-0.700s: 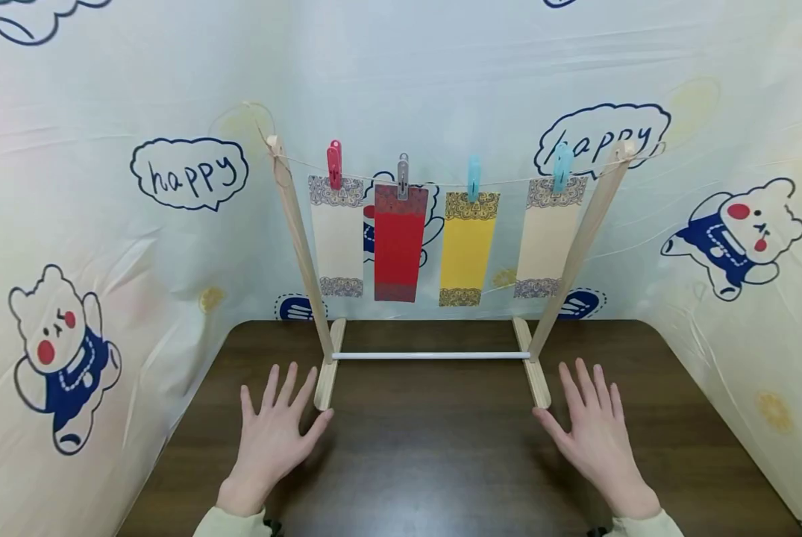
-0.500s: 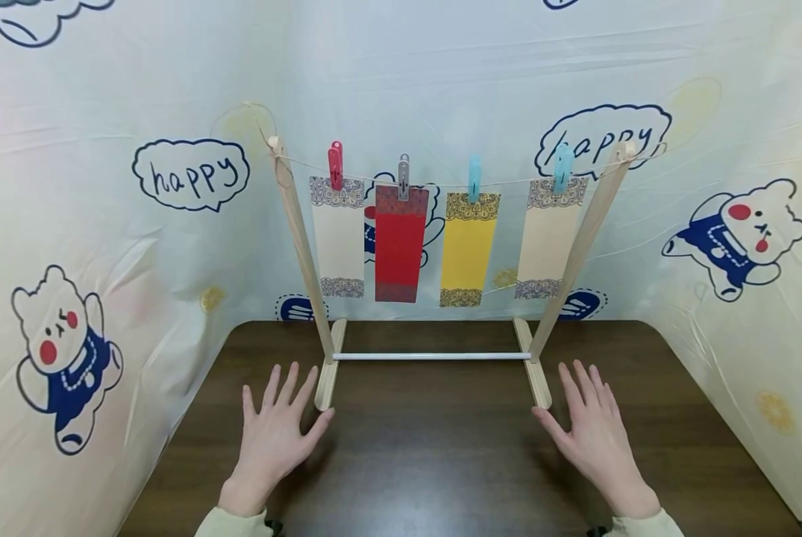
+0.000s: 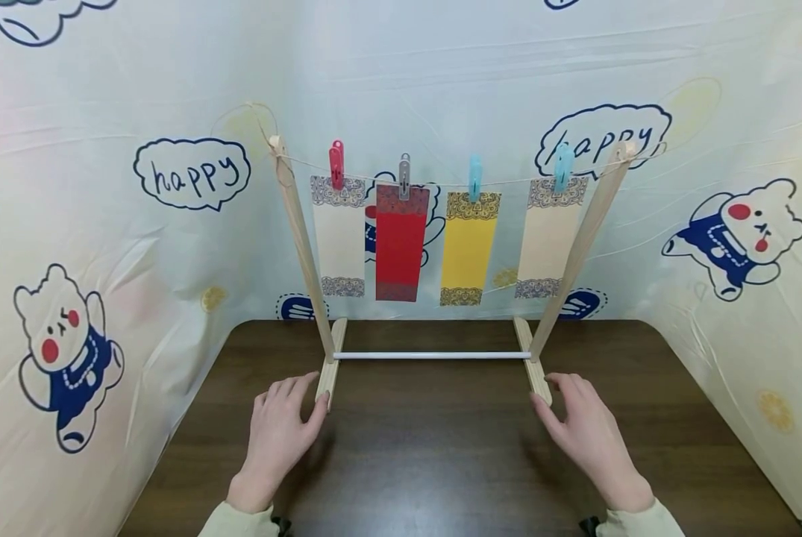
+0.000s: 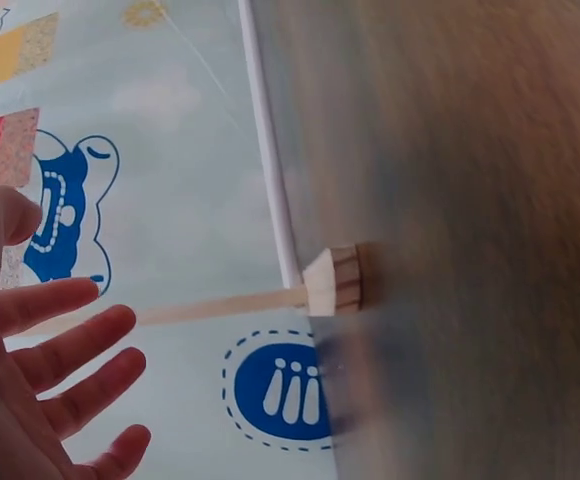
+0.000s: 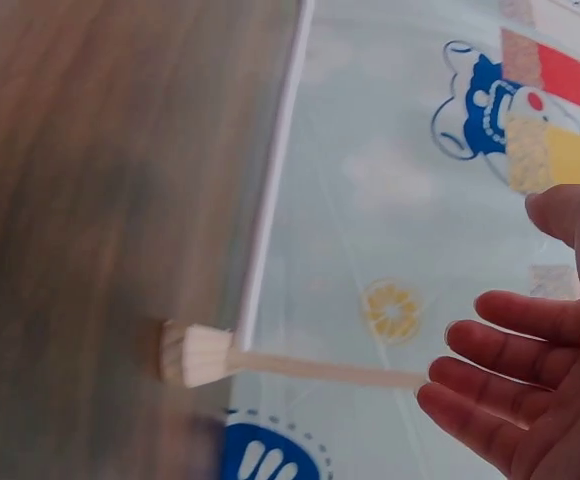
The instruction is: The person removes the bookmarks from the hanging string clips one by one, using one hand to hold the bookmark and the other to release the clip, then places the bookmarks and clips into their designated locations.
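Observation:
A wooden stand has two leaning posts, a white crossbar (image 3: 431, 356) and flat feet. My left hand (image 3: 278, 432) is at the front end of the left foot (image 3: 328, 380), thumb and fingers spread to either side of it. Likewise my right hand (image 3: 585, 432) is by the front of the right foot (image 3: 537, 377). The left wrist view shows the left fingers (image 4: 90, 350) loosely bent, with nothing between them and the thumb. In the right wrist view the right fingers (image 5: 500, 370) look the same. A string between the post tops carries several patterned paper strips, including a red strip (image 3: 398, 246).
Clothespins hold the strips: a red clothespin (image 3: 336, 165), a grey clothespin (image 3: 404, 177) and two blue ones. A yellow strip (image 3: 470, 250) hangs right of the red one. The dark wooden table (image 3: 427, 455) is backed by a printed curtain (image 3: 414, 67).
Both hands have bent their outstretched fingers and drawn them in toward the front ends of the stand's feet. The stand and its hanging strips have stayed in place.

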Demonstrator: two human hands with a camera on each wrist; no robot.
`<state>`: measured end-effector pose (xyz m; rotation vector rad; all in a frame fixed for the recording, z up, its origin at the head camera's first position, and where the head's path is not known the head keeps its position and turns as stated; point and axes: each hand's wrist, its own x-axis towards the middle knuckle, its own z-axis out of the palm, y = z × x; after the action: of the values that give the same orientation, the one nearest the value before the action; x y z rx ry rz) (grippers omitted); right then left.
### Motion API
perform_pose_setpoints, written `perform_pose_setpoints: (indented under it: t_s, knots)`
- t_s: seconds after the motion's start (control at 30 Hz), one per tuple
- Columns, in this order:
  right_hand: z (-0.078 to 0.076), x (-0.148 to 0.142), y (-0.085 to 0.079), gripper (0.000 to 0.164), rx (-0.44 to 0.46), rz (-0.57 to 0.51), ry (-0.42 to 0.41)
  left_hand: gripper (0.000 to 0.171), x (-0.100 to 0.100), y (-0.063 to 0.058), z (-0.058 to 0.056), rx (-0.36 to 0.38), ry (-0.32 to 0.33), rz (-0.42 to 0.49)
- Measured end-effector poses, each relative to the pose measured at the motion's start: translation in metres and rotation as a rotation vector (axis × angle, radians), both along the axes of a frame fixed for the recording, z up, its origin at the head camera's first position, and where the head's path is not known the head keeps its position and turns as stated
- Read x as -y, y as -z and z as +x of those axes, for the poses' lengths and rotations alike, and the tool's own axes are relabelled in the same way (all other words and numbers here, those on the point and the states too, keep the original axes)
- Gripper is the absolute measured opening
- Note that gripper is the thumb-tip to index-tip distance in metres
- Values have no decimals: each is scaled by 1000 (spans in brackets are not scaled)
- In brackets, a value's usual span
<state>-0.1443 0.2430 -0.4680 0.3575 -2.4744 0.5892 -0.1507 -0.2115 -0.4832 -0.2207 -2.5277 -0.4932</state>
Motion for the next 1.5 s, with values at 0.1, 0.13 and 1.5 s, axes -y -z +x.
perform_pose_setpoints:
  t_s: [0.1, 0.13, 1.5]
  knots:
    - [-1, 6, -8, 35, -44, -1, -32, 34, -2, -3, -1, -25, 15, 41]
    - [-1, 8, -11, 34, -56, 0, -42, 33, -3, -3, -1, -36, 19, 53]
    - [-36, 102, -156, 30, -55, 61, -387, 23, -24, -67, -46, -5, 182, 518]
